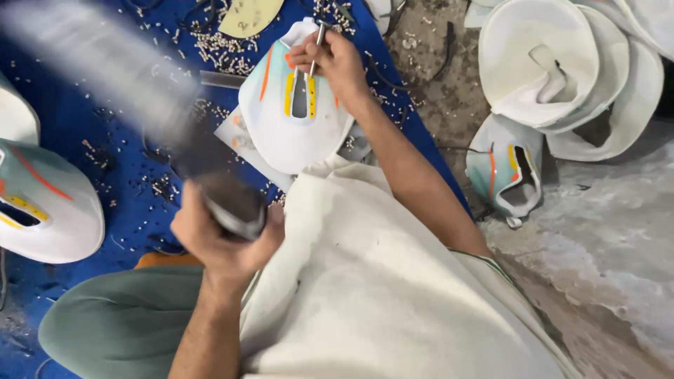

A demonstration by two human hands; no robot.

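Down on the blue work surface, seen from the head camera, a white shoe upper with mint, orange and yellow trim lies flat between the two hands. The right hand rests on its top edge, fingers pinched together around a thin metal punch held upright over the upper's throat opening. The left hand is closed in a fist around the handle of a dark tool, whose upper part smears into a motion blur toward the top left. Small pale offcuts are scattered over the blue surface. A second matching upper lies at the left edge, and a third sits on the grey floor at the right, below a stack of white pieces. White cloth covers the person's lap.
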